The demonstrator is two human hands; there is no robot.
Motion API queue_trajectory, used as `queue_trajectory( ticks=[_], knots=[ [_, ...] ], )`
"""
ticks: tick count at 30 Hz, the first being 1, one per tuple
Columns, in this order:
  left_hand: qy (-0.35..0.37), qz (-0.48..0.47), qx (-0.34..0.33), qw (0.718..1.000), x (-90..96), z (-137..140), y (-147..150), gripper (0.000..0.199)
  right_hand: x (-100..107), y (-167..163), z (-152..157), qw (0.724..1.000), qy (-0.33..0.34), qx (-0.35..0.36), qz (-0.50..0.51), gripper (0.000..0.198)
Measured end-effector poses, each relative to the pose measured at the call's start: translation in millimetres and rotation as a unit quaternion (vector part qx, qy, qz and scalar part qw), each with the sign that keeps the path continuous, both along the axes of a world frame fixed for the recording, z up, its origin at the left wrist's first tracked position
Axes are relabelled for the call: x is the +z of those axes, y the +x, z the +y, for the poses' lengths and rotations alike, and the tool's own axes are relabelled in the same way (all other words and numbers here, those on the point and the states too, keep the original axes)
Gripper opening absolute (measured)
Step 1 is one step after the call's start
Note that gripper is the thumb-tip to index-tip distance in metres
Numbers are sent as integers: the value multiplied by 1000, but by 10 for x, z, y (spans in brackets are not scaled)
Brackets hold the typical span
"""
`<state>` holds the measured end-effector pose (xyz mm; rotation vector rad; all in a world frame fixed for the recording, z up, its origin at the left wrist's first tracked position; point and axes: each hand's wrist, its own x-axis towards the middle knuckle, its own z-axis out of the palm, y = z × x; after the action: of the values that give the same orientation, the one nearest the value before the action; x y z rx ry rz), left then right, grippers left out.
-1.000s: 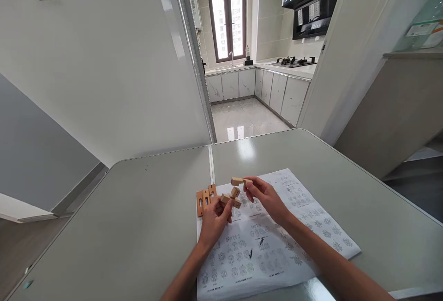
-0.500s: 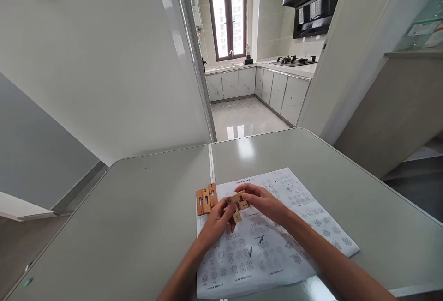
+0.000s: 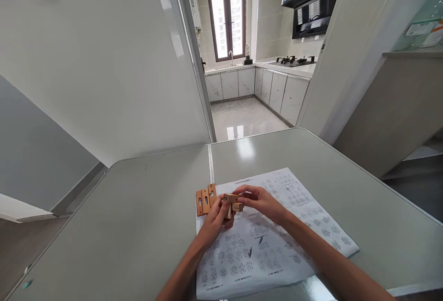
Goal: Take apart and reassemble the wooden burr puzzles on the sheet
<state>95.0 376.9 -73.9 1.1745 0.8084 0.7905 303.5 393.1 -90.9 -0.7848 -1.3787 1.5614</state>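
Several small wooden puzzle blocks (image 3: pixel 231 198) are joined in a cluster above the printed sheet, one marked 2 on its end. My left hand (image 3: pixel 217 215) grips the cluster from the left, thumb on the near side. My right hand (image 3: pixel 259 201) pinches the right end of the top block between thumb and fingertips. Part of the cluster is hidden behind my left fingers. Just left of it, flat wooden pieces (image 3: pixel 205 200) with slots and numbers lie side by side at the sheet's left edge.
A large paper sheet (image 3: pixel 242 264) with printed assembly diagrams lies on the grey-green table (image 3: pixel 138 227) under my hands. A white wall panel (image 3: pixel 138 84) stands beyond the table at left. Through the doorway are kitchen cabinets (image 3: pixel 266 84) and a gas stove (image 3: pixel 294 61).
The block cluster has turned and shifted slightly left, and the end marked 2 now faces me. The block marked 3 below is no longer readable. Both hands still hold the cluster.
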Motion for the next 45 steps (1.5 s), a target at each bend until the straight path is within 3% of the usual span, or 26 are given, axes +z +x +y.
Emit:
queue_trajectory(
  ticks=[5, 10, 18, 25, 38, 45],
  knots=[
    [-24, -33, -14, 999, 4, 11, -1, 51, -4, -3, 25, 999, 16, -17, 29, 35],
    [-24, -47, 3, 999, -26, 32, -27, 67, 65, 10, 11, 999, 18, -24, 30, 37],
    [16, 11, 62, 998, -36, 46, -35, 49, 50, 8, 5, 999, 37, -31, 1, 36],
    [52, 21, 61, 997, -99, 97, -57, 54, 11, -43, -4, 996, 72, -55, -4, 28],
    [55, 34, 186, 980, -67, 100, -57, 50, -70, -173, -32, 982, 132, -127, -35, 23],
    [104, 71, 141, 982, -29, 88, -78, 57, -105, -203, -47, 980, 137, -140, -21, 19]
  ],
)
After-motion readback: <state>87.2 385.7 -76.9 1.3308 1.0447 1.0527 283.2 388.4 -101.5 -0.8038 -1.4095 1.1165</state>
